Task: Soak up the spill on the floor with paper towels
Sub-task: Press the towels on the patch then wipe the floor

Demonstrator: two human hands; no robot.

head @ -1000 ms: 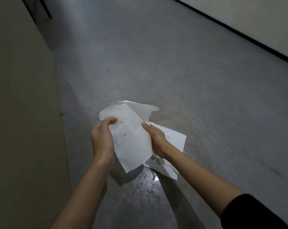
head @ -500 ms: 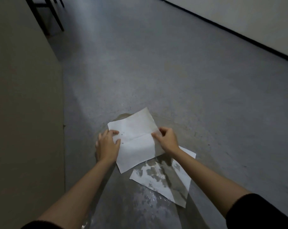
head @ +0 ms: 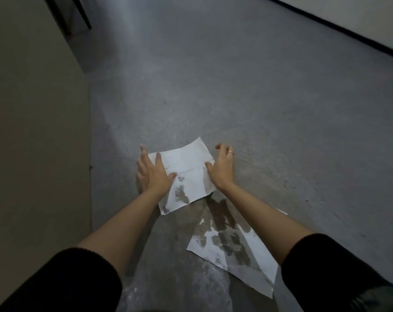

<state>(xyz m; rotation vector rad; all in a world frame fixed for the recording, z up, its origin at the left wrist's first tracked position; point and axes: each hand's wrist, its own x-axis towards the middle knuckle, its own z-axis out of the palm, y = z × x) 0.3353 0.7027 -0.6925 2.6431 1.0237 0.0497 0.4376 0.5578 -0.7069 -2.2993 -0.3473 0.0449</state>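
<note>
A white paper towel lies flat on the grey floor, with dark wet patches near its lower edge. My left hand presses on its left side with spread, straight fingers. My right hand rests flat on its right edge, a ring on one finger. A second paper towel, heavily soaked with dark blotches, lies on the floor nearer me, partly under my right forearm. The spill shows as a shiny wet patch on the floor between my arms, below both towels.
A beige wall or panel runs along the left, close to the towels. Dark furniture legs stand at the top left. A white wall with a black baseboard crosses the top right. Grey floor stretches ahead.
The upper towel went from held in the air to laid flat on the floor. Both hands let go of its edges and now press down on it. Wet spots have appeared in it.
</note>
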